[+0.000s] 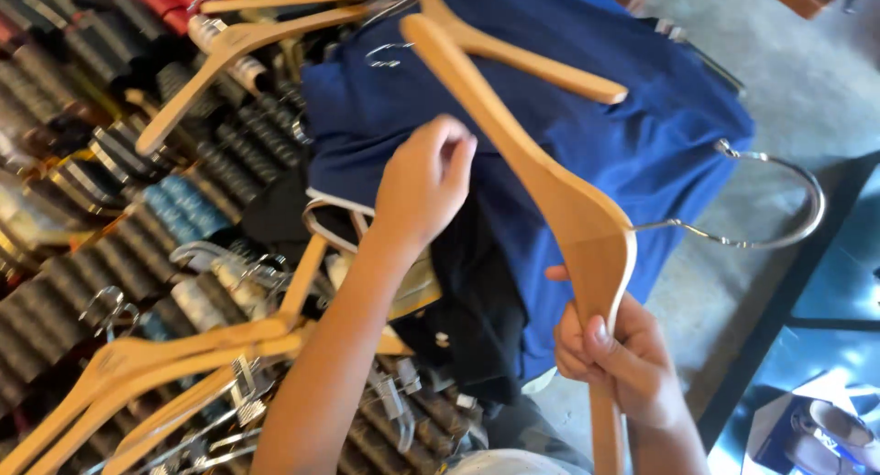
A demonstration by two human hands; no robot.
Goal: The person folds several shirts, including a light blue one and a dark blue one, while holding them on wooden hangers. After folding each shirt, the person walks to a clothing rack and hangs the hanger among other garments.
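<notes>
A person's right hand (616,358) is closed in a full fist around the neck of a wooden hanger (541,168), just below its metal hook (768,204), steadying it tilted across a blue garment (632,136). The left hand (423,183) rests on that garment beside the hanger's upper arm, fingers curled and pinching the cloth, apparently to bring fabric to the hanger. A black garment (472,310) hangs under the blue one. More wooden hangers (174,356) lie to its left, over dark folded clothes.
</notes>
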